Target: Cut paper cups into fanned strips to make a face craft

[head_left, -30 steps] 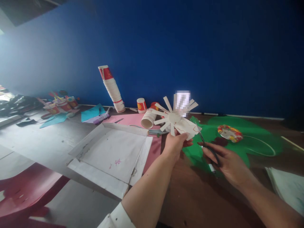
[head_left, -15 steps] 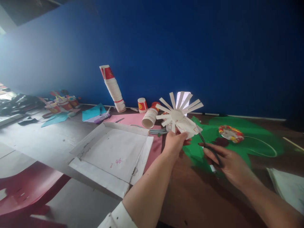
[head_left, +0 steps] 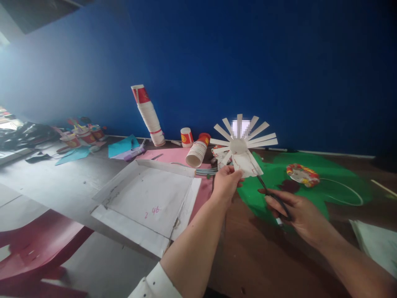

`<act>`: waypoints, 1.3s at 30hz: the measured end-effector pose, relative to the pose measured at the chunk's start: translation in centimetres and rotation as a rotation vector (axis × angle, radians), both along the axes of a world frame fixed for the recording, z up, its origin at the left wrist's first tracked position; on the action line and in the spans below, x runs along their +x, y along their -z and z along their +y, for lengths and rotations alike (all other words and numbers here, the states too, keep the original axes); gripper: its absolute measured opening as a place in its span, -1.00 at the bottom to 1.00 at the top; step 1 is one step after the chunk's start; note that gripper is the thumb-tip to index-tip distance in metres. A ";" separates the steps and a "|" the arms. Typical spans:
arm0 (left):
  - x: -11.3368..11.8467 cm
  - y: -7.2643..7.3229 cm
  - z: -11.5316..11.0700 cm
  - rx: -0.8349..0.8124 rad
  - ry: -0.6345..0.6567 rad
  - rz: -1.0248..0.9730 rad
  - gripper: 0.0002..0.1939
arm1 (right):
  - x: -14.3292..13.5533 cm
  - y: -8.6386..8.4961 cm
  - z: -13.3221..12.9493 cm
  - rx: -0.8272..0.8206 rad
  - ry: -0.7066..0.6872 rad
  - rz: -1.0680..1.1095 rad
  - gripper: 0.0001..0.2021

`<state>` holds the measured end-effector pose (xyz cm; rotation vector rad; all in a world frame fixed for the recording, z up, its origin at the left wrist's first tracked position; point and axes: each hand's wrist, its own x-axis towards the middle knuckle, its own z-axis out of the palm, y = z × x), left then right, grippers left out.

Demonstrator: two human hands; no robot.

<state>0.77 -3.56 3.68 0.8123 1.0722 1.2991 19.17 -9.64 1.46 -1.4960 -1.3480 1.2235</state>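
Observation:
A white paper cup cut into strips (head_left: 238, 146) is fanned out like a flower around its round base. My left hand (head_left: 227, 181) pinches it at its lower edge, by a wide uncut part of the wall with faint brown lines on it. In my right hand (head_left: 293, 209) is a pair of black-handled scissors (head_left: 281, 203). My fingers are in the handles, and the blades reach up to the right side of that uncut part. Behind the strips shows a bright, partly pixelated screen (head_left: 245, 126).
Left of my arm lies a shallow white box lid (head_left: 139, 196) on pink paper (head_left: 173, 156). A tall leaning cup stack (head_left: 149, 118), a single cup (head_left: 186, 137) and a lying stack (head_left: 197, 153) stand behind. Green paper (head_left: 338, 171) holds a red-and-yellow ring (head_left: 302, 175). A red chair (head_left: 40, 248) is at lower left.
The cut cup has turned in my left hand and shifted slightly right, so its uncut part now hangs lower and faces the scissors. My right hand has hardly moved.

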 end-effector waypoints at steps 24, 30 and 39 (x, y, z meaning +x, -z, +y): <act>-0.3 0.6 0.5 0.056 0.022 0.068 -0.94 | -0.4 -0.8 -0.2 -0.030 -0.049 0.061 -0.33; -0.4 0.6 0.6 0.081 0.019 0.102 -0.95 | -0.4 -0.9 -0.2 -0.035 -0.059 0.033 -0.33; -0.4 0.7 0.6 0.101 0.022 0.125 -0.95 | -0.2 -0.6 -0.3 -0.018 -0.057 0.031 -0.39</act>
